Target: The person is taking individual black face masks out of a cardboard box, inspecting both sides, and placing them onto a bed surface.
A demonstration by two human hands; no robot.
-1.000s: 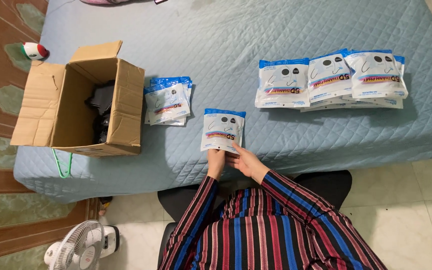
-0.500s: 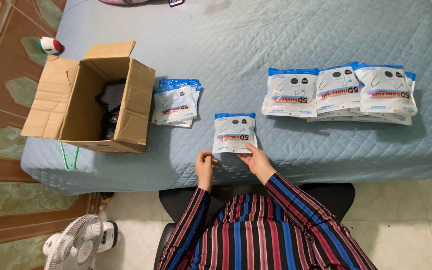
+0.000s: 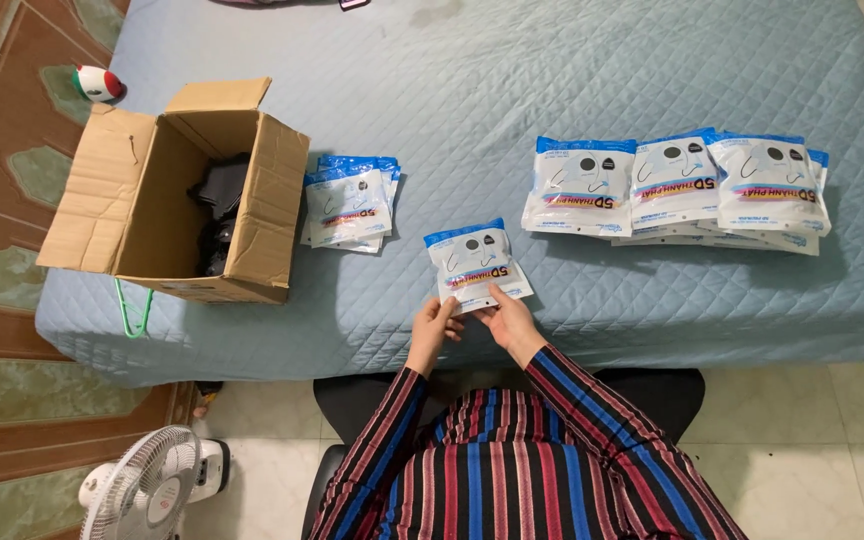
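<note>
A flat white packet with a blue top strip (image 3: 474, 262) lies on the blue quilted bed (image 3: 512, 90) near its front edge. My left hand (image 3: 433, 327) and my right hand (image 3: 508, 318) both pinch the packet's near edge with the fingertips. A small stack of the same packets (image 3: 350, 203) sits to the left, beside an open cardboard box (image 3: 122, 190) holding dark items. Three overlapping piles of packets (image 3: 677, 190) lie in a row to the right.
A green-and-red ball (image 3: 98, 83) rests on the patterned floor behind the box. A white standing fan (image 3: 147, 490) stands at the lower left. A green hook (image 3: 134, 312) hangs at the bed's front edge. Pale tiles lie on the floor at the right.
The view has shifted slightly. My left hand dropped back from the packet's left side to its near edge, and the packet stays on the bed between both hands.
</note>
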